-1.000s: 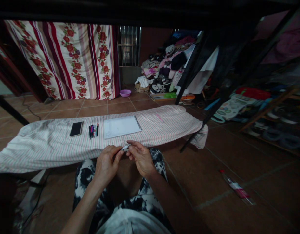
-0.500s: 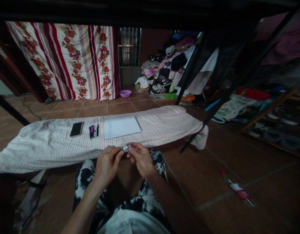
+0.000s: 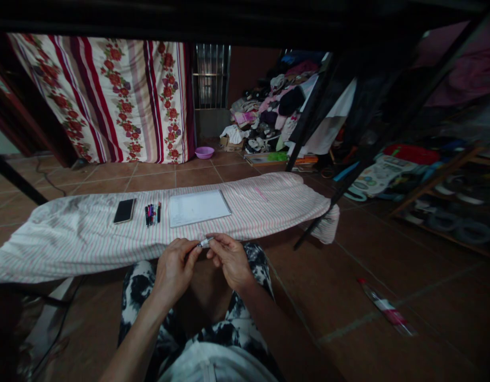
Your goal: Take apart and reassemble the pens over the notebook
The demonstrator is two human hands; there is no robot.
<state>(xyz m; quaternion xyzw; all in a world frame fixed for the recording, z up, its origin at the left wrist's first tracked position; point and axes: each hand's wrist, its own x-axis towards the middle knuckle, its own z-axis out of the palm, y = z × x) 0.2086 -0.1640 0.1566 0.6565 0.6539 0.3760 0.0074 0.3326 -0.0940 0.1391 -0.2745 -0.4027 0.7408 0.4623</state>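
Between the fingertips of both hands is a small, slim white object (image 3: 205, 242) with dark marks. It is too small and too covered by fingers to name its kind. My left hand (image 3: 176, 267) pinches its left end, thumb against forefinger. On the other end, the thumb and forefinger of my right hand (image 3: 230, 260) are closed. Just beyond my hands lies an open spiral notebook (image 3: 199, 207) with faint writing on its page. Several pens (image 3: 152, 214) lie side by side left of it, then a dark-screened phone (image 3: 124, 211). A thin pink stick-like thing (image 3: 261, 193) rests to the right.
A striped cloth (image 3: 85, 233) covers the low surface ahead of my knees. Dark metal posts (image 3: 308, 233) stand at the right. A plastic bottle (image 3: 388, 309) lies on the tiled floor (image 3: 348, 265). Farther back are a purple basin (image 3: 204, 153) and a heap of clothes (image 3: 276, 106).
The view has shifted very slightly. Both hands keep the same grip on the small white object, and the things on the cloth have not moved.
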